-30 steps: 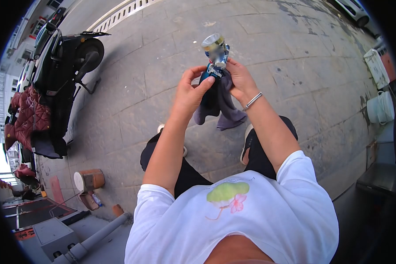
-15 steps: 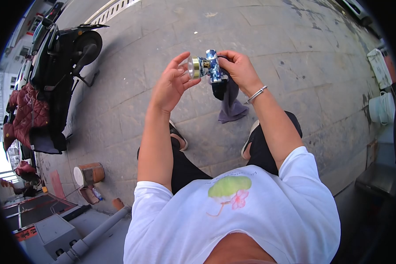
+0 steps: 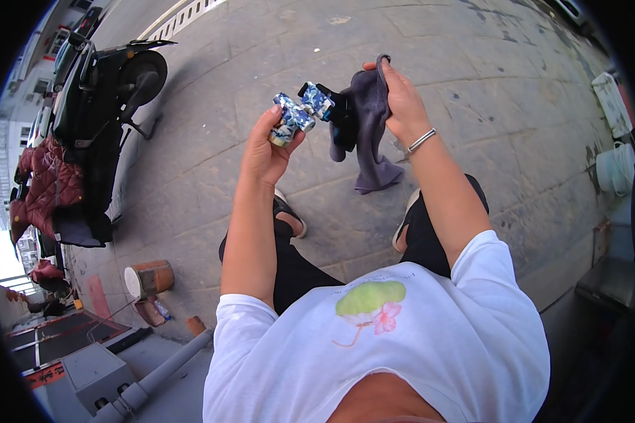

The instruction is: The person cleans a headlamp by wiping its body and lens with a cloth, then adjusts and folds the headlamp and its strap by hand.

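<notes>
My left hand (image 3: 267,151) is closed around a blue-and-white camouflage-patterned headlamp (image 3: 293,116), its lamp end turned down toward my palm. A second patterned block (image 3: 317,101) of it sits on a black strap (image 3: 344,120), which hangs between my hands against the cloth. My right hand (image 3: 401,99) grips the top edge of a grey-purple cloth (image 3: 370,99), which hangs down in folds. A silver bracelet (image 3: 422,140) is on my right wrist.
A scooter (image 3: 92,106) with a maroon quilted cover (image 3: 49,180) stands at the left. Lower left are a round container (image 3: 148,278) and a grey pipe (image 3: 166,366). White buckets (image 3: 615,169) stand at the right. Paving (image 3: 473,106) lies below my hands.
My left hand has gone from spread fingers beside the lamp to holding it, turning it downward. My right hand has moved up, raising the cloth's edge.
</notes>
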The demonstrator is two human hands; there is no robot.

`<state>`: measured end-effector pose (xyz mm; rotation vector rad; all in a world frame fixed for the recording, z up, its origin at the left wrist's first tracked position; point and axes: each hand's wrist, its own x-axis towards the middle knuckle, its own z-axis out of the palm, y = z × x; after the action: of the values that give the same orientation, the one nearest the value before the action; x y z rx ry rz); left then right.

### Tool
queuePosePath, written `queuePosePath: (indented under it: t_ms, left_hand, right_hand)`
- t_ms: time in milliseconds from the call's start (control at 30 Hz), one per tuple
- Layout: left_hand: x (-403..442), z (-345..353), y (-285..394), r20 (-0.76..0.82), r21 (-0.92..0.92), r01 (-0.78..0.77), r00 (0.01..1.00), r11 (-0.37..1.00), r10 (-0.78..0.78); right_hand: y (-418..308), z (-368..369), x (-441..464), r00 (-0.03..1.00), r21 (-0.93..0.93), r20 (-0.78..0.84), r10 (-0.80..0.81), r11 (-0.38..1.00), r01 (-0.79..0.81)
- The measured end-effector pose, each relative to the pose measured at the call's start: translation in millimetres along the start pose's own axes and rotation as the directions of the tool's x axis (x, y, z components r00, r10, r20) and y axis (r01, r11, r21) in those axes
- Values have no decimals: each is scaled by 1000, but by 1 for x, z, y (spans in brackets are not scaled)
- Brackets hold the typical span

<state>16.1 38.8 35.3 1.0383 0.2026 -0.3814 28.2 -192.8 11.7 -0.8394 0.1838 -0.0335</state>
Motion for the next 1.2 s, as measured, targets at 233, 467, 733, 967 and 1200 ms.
queuePosePath:
  t_ms: [233, 467, 733, 967, 1200]
  left_hand:
    - [-5, 2, -5, 14, 71, -141, 990, 988, 140]
    - [-14, 17, -15, 47, 201, -168, 986, 965, 162]
    - [-14, 20, -22, 169, 243, -42, 986, 969, 0]
    - [-21, 17, -7, 177, 287, -18, 984, 958, -35]
    - [-27, 26, -11, 264, 369, 32, 955, 929, -138]
  right_hand:
    - [10, 10, -9, 985, -333, 153, -77, 935, 125]
    - [32, 25, -22, 952, -592, 270, -143, 755, 281]
    - [33, 13, -12, 956, -536, 282, -87, 812, 232]
    - [28, 24, -21, 903, -561, 421, -86, 757, 335]
    - [35, 8, -11, 942, -650, 333, -43, 714, 262]
